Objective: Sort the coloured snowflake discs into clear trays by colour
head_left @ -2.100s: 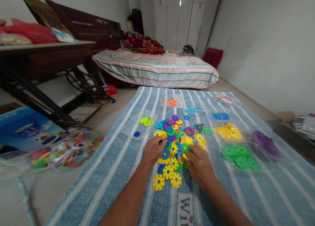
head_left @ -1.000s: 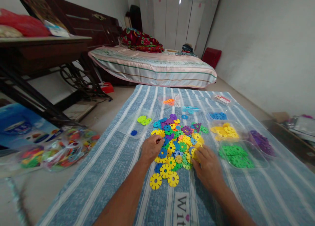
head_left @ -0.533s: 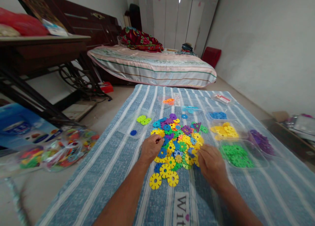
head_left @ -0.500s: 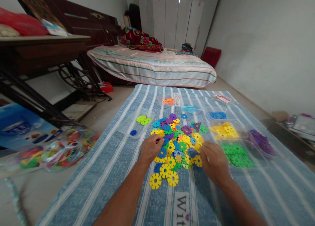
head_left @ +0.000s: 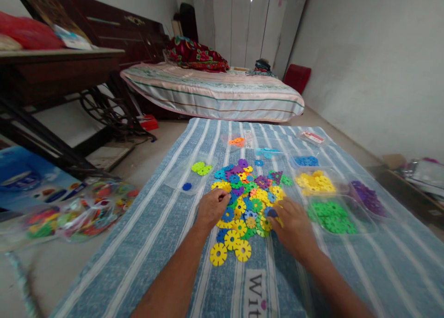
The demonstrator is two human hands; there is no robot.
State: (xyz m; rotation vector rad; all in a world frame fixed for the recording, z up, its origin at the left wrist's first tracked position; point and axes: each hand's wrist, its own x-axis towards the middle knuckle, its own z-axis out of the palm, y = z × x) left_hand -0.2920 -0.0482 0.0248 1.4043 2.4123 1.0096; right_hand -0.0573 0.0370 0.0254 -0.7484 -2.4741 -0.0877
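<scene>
A heap of flat, notched plastic discs (head_left: 240, 225) in yellow, blue, green, purple and orange lies on a striped blue cloth. At the heap's left edge my left hand (head_left: 212, 210) rests with its fingers curled together; whatever is inside them is hidden. My right hand (head_left: 294, 226) reaches over the right side of the heap, thumb and forefinger apart around a dark blue disc (head_left: 271, 212). Some yellow discs beneath those fingers are partly covered.
Clear tubs on the right hold green discs (head_left: 333, 216), yellow discs (head_left: 315, 182), purple pieces (head_left: 367, 198) and blue discs (head_left: 305, 161). A tub (head_left: 176, 175) at left has lime discs and one dark blue disc. Orange discs (head_left: 237, 142) sit farther back. Bagged pieces (head_left: 93, 211) lie left of the cloth.
My right hand has moved left onto the heap's right side, and its thumb and forefinger have spread around the dark blue disc. My left hand stays in place.
</scene>
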